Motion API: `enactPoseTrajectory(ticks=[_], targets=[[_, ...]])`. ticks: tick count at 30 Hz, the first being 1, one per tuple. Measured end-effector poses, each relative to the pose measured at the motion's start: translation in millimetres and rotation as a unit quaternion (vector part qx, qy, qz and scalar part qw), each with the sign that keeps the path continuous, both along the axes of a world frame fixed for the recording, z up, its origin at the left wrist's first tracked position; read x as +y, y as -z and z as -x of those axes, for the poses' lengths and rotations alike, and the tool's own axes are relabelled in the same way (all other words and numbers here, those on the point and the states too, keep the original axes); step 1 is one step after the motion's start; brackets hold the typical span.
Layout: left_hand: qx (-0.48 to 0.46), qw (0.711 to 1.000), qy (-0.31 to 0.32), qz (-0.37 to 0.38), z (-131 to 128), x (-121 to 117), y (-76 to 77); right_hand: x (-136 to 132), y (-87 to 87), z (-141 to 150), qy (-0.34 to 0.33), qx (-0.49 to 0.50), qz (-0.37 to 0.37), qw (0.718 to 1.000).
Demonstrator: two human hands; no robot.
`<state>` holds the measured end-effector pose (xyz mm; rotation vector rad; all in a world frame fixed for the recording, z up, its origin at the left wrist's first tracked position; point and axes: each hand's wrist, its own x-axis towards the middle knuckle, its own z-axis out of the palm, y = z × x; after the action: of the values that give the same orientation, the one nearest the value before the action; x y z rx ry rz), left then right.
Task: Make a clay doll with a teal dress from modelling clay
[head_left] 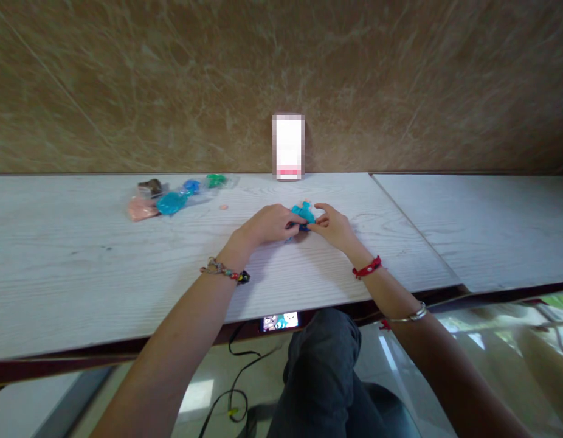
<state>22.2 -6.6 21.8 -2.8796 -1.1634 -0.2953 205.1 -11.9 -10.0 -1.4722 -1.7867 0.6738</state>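
A small light-blue figure (302, 211), which looks like modelling clay, is on the white table in front of me. It has a dark-blue part at its lower edge and a bit of pink at its top. My left hand (273, 223) holds it from the left, fingers bent and one fingertip pressed on its front. From the other side, my right hand (335, 229) has its thumb against the lower right edge, with the index finger arched above. The fingers partly cover the figure's lower half.
Clear bags with pink (142, 208), light-blue (171, 203), blue (191, 187) and green (216, 180) material lie at the back left, beside a brown lump (150, 187). A small pink disc (224, 207) lies nearby. A bright-screened phone (288, 146) leans on the wall; another lit screen (280, 321) sits below the table edge.
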Motion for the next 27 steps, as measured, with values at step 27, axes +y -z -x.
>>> enactPoseTrajectory(ticks=[27], targets=[[-0.058,0.946,-0.190,0.255,18,3,-12.6,47,-29.7,0,0.004,0.147,-0.038,0.988]])
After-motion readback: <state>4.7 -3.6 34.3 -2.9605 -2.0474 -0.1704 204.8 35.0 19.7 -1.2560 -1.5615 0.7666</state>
